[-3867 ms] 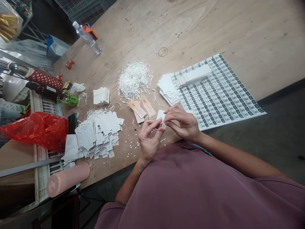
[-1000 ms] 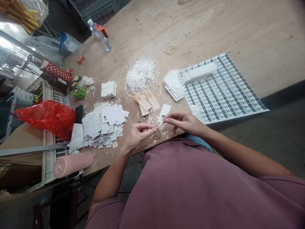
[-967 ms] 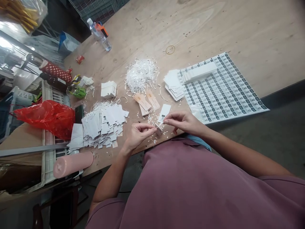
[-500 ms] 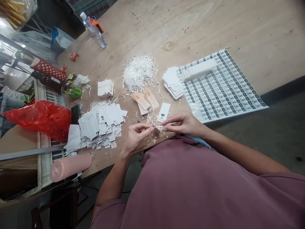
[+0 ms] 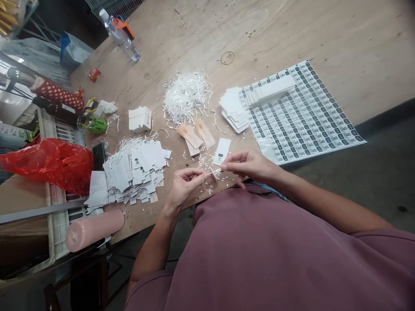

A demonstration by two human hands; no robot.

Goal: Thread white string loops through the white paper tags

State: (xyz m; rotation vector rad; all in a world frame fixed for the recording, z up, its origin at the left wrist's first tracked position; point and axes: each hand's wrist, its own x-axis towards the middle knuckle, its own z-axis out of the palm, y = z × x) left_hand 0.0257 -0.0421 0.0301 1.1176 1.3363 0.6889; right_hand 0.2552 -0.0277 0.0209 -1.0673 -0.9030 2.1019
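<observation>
- Firstly, one red plastic bag, crumpled, lay farthest left.
- One pink cylinder was at the near left corner of the wooden table.
- One small red wrapper lay towards the table's far left edge.
- One clear bottle, white-capped, was just beside an orange item.
- One spread heap of white tags, overlapping, many with strings, lay near the left arm.
- One squared stack of pale cards lay beyond that heap.
- Left hand: thumb and forefinger were pinched together, holding the left side of a small card, which hung above the table between the two hands, nearly edge-on.
- One tangled pile of white strings lay beyond the hands.
- Several peach cards, fanned and overlapping, lay between pile and hands.
- Many white bits were scattered around and below the small card.
- One white card, dark-printed, lay flat just beyond the right fingertips.
- Right hand: thumb and forefinger were narrowed on a white strip directed at the small card; contact was too small to tell.
- One printed sheet lay rightmost, bearing a long row of white cards.
</observation>
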